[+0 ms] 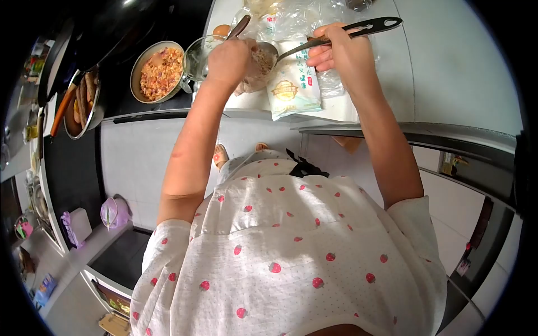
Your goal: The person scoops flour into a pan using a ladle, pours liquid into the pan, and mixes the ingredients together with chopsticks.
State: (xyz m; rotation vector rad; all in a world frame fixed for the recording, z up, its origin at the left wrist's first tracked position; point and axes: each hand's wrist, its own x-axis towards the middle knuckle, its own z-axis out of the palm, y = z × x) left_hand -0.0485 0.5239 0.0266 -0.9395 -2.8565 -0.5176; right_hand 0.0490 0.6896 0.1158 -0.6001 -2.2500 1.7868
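My left hand (228, 60) is closed around a dark-handled utensil (239, 26), over the edge of a glass bowl (196, 57). Close beside it is a clear bag (259, 70) with brownish contents; whether this hand also grips the bag is hidden. My right hand (342, 49) is closed on the black handle of a ladle (318, 41), whose round metal head (269, 54) reaches the bag's contents. Beneath the ladle lies a white printed packet (293, 84) with green lettering.
A bowl of chopped reddish food (161, 74) stands on the black stove at the left. Further left is a metal bowl (96, 112) with sausage-like pieces and an orange-handled tool (63, 110). An egg (221, 31) and crumpled plastic bags (305, 15) lie at the back.
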